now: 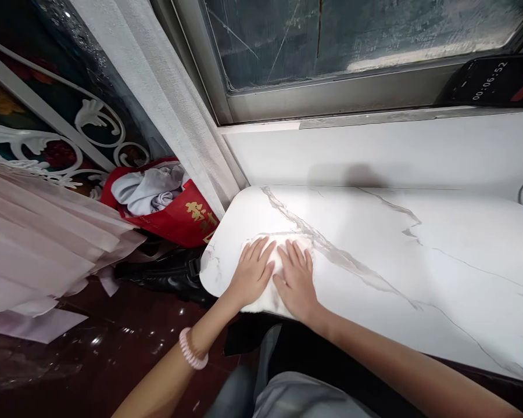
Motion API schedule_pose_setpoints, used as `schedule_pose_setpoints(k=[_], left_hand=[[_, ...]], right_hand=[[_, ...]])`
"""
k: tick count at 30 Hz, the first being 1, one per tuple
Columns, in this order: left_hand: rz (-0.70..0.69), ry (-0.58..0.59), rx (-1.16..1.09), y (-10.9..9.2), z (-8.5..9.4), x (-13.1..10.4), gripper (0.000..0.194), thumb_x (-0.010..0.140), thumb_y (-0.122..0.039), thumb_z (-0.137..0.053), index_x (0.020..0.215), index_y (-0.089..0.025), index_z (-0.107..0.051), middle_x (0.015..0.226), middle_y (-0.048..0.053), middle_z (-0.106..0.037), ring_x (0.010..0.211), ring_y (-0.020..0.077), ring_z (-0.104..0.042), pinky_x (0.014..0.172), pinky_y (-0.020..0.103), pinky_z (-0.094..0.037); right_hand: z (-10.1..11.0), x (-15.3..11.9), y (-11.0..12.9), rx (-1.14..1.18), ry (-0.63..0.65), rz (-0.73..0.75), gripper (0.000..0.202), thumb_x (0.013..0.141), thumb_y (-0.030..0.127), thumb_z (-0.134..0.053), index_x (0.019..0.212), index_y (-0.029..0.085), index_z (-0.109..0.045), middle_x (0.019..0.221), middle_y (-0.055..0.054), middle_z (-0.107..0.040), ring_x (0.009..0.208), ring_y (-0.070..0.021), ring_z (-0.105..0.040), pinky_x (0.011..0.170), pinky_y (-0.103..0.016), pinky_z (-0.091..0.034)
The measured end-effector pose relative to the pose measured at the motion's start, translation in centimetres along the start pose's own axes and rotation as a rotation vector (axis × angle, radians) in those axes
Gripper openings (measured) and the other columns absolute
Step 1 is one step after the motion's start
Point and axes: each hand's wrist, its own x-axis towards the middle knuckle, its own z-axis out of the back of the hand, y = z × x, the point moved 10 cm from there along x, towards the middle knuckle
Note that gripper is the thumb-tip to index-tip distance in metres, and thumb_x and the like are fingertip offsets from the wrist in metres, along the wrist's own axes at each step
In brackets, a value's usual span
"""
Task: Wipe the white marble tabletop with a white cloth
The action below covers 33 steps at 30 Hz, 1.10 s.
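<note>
A white cloth [268,302] lies spread on the left part of a white marble-patterned table [383,232], close to its front edge. My left hand [253,273] rests flat on the cloth's left side with the fingers stretched out. Beside it, my right hand [297,280] lies flat on the cloth with the fingers spread. Both thumbs point towards each other and nearly meet. A pink coiled band [193,349] circles my left wrist. The palms hide part of the cloth.
A phone [497,81] showing a timer leans on the window ledge at the upper right. Left of the table stand a red bag [174,217] holding grey fabric, a black bag [161,270] and a pink draped cloth [39,238]. A white curtain [165,98] hangs beside the window.
</note>
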Motion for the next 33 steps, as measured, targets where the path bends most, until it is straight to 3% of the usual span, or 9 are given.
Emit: schedule_pose_setpoints(k=[5, 8, 10, 15, 21, 27, 33], left_hand=[[0.070, -0.010, -0.028, 2.1, 1.0, -4.7, 0.049, 0.103, -0.036, -0.022, 0.148, -0.022, -0.032, 0.155, 0.008, -0.035, 0.145, 0.0215, -0.024, 0.119, 0.048, -0.020], [0.085, -0.001, -0.025, 3.2, 1.2, -5.2, 0.048, 0.102, -0.037, -0.023, 0.148, -0.024, -0.033, 0.154, 0.006, -0.035, 0.145, 0.0213, -0.025, 0.119, 0.048, -0.020], [0.108, 0.022, -0.023, 4.3, 1.2, -4.4, 0.048, 0.102, -0.034, -0.024, 0.147, -0.025, -0.034, 0.154, 0.006, -0.036, 0.144, 0.0208, -0.026, 0.119, 0.048, -0.021], [0.302, 0.060, 0.014, 9.2, 0.8, 1.2, 0.050, 0.098, -0.022, -0.024, 0.146, -0.021, -0.037, 0.153, 0.008, -0.038, 0.144, 0.0235, -0.027, 0.117, 0.052, -0.021], [0.323, -0.062, 0.057, 12.8, 0.7, 10.4, 0.049, 0.095, -0.020, -0.030, 0.142, -0.022, -0.045, 0.147, 0.007, -0.045, 0.140, 0.0232, -0.034, 0.117, 0.046, -0.024], [0.227, -0.098, 0.054, 13.9, 0.2, 17.5, 0.046, 0.095, -0.020, -0.030, 0.138, -0.018, -0.049, 0.141, 0.009, -0.052, 0.133, 0.0219, -0.042, 0.114, 0.041, -0.028], [0.277, -0.170, 0.051, 14.4, 0.2, 21.7, 0.043, 0.096, -0.022, -0.032, 0.133, -0.020, -0.053, 0.136, 0.009, -0.056, 0.128, 0.0233, -0.047, 0.110, 0.041, -0.033]], right_hand=[[-1.9, -2.1, 3.5, 0.129, 0.080, 0.023, 0.060, 0.084, 0.018, -0.042, 0.143, 0.013, -0.045, 0.157, -0.013, -0.030, 0.148, -0.0259, -0.016, 0.119, -0.055, -0.010], [-2.6, -1.8, 4.4, 0.161, 0.114, 0.023, 0.061, 0.084, 0.017, -0.043, 0.144, 0.016, -0.044, 0.157, -0.010, -0.030, 0.148, -0.0253, -0.014, 0.119, -0.055, -0.008], [-3.1, -0.8, 4.8, 0.152, 0.140, 0.033, 0.061, 0.084, 0.018, -0.043, 0.145, 0.015, -0.042, 0.158, -0.011, -0.029, 0.149, -0.0260, -0.013, 0.119, -0.055, -0.008], [-4.5, 5.1, 4.5, 0.025, 0.122, 0.063, 0.057, 0.090, 0.024, -0.041, 0.144, 0.009, -0.043, 0.157, -0.016, -0.030, 0.148, -0.0276, -0.017, 0.119, -0.052, -0.006], [-5.0, 14.2, 1.9, -0.174, 0.028, 0.091, 0.055, 0.094, 0.024, -0.030, 0.145, 0.009, -0.040, 0.156, -0.015, -0.032, 0.145, -0.0270, -0.023, 0.118, -0.051, -0.010], [-4.5, 20.2, -1.0, -0.277, 0.011, 0.076, 0.054, 0.095, 0.025, -0.027, 0.145, 0.010, -0.041, 0.156, -0.014, -0.034, 0.144, -0.0272, -0.025, 0.117, -0.051, -0.014], [-3.6, 24.0, -3.2, -0.300, 0.016, 0.078, 0.052, 0.095, 0.023, -0.027, 0.143, 0.013, -0.044, 0.155, -0.012, -0.035, 0.143, -0.0249, -0.027, 0.117, -0.049, -0.015]])
